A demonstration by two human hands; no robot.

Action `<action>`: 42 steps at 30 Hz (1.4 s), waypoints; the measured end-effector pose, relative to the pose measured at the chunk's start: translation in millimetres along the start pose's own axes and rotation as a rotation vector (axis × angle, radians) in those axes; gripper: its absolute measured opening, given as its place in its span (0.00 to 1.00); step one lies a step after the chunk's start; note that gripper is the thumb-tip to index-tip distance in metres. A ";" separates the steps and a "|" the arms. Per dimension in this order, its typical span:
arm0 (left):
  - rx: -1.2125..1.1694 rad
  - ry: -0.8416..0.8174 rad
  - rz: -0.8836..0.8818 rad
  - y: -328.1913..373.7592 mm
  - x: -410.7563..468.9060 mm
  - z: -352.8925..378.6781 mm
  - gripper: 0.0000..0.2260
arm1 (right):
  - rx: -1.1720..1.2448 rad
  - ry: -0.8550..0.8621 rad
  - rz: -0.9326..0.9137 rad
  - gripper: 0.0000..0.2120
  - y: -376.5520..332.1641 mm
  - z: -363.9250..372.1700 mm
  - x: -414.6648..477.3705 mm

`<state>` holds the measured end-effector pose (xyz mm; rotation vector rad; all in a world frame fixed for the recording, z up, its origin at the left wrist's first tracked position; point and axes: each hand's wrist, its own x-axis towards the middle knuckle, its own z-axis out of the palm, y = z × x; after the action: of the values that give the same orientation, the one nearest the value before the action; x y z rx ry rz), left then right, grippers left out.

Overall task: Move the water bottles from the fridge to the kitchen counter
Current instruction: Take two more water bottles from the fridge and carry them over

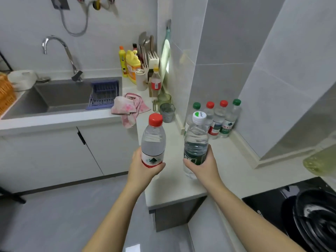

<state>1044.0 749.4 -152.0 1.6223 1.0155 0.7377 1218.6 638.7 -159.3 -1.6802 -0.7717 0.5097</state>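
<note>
My left hand (145,169) grips a clear water bottle with a red cap and red label (153,139), held upright over the front edge of the white kitchen counter (234,160). My right hand (203,165) grips a second clear bottle with a white cap and dark green label (196,140), upright above the counter. Several water bottles with red and green caps (220,119) stand in a row at the counter's back corner against the tiled wall. The fridge is out of view.
A grey sink (60,99) with a tap and a blue rack lies to the left. A pink cloth (130,108), glass cups (167,111), detergent bottles and a utensil holder crowd the counter's far end. A black hob with a pan (312,213) sits at the right.
</note>
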 end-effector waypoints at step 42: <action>0.201 -0.231 0.036 -77.6 141.3 190.1 0.18 | -0.168 0.173 0.229 0.29 167.0 -59.7 135.8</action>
<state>1250.7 799.6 -281.8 1.8559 0.9169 0.4687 1390.5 675.6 -297.1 -1.9541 -0.5103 0.4593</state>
